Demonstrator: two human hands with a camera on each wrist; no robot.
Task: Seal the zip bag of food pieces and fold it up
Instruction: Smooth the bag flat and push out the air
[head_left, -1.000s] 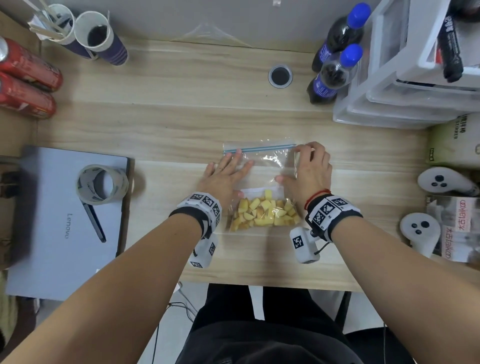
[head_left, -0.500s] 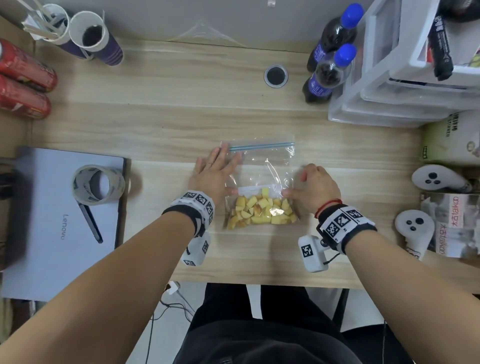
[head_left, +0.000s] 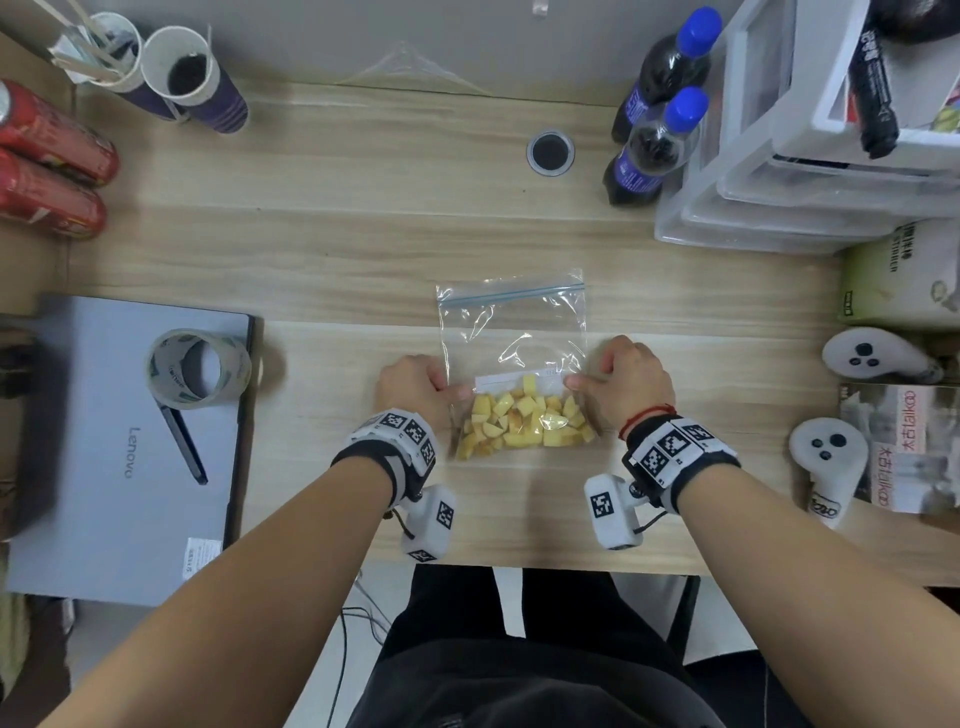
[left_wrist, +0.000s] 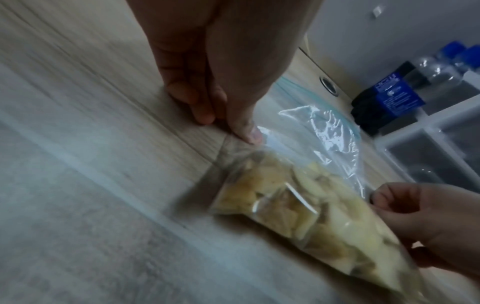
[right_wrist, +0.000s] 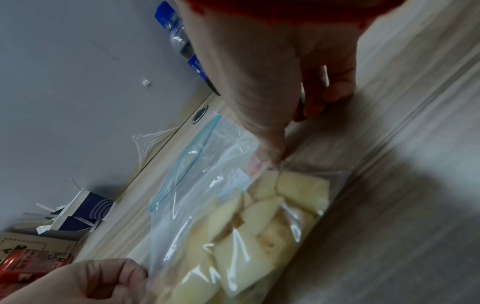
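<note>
A clear zip bag (head_left: 514, 338) lies flat on the wooden desk, its blue zip strip (head_left: 511, 295) at the far end. Yellow food pieces (head_left: 524, 423) fill the near end. My left hand (head_left: 449, 389) has its fingers curled and pinches the bag's left edge just above the food; the left wrist view shows the thumb tip (left_wrist: 248, 133) on the plastic. My right hand (head_left: 576, 383) pinches the right edge at the same height, with its thumb (right_wrist: 265, 156) on the bag (right_wrist: 207, 185). The empty upper half of the bag lies between and beyond the hands.
A closed laptop (head_left: 104, 467) with a tape roll (head_left: 197, 371) lies at left. Red cans (head_left: 47, 171) and paper cups (head_left: 182, 73) stand at the far left. Two blue-capped bottles (head_left: 660, 130), plastic drawers (head_left: 810, 171) and two white controllers (head_left: 831, 462) crowd the right. The desk's front edge is near my wrists.
Both hands drew back toward me from the bag's upper part to its sides beside the food. The left hand went from flat on the bag to curled and pinching its edge.
</note>
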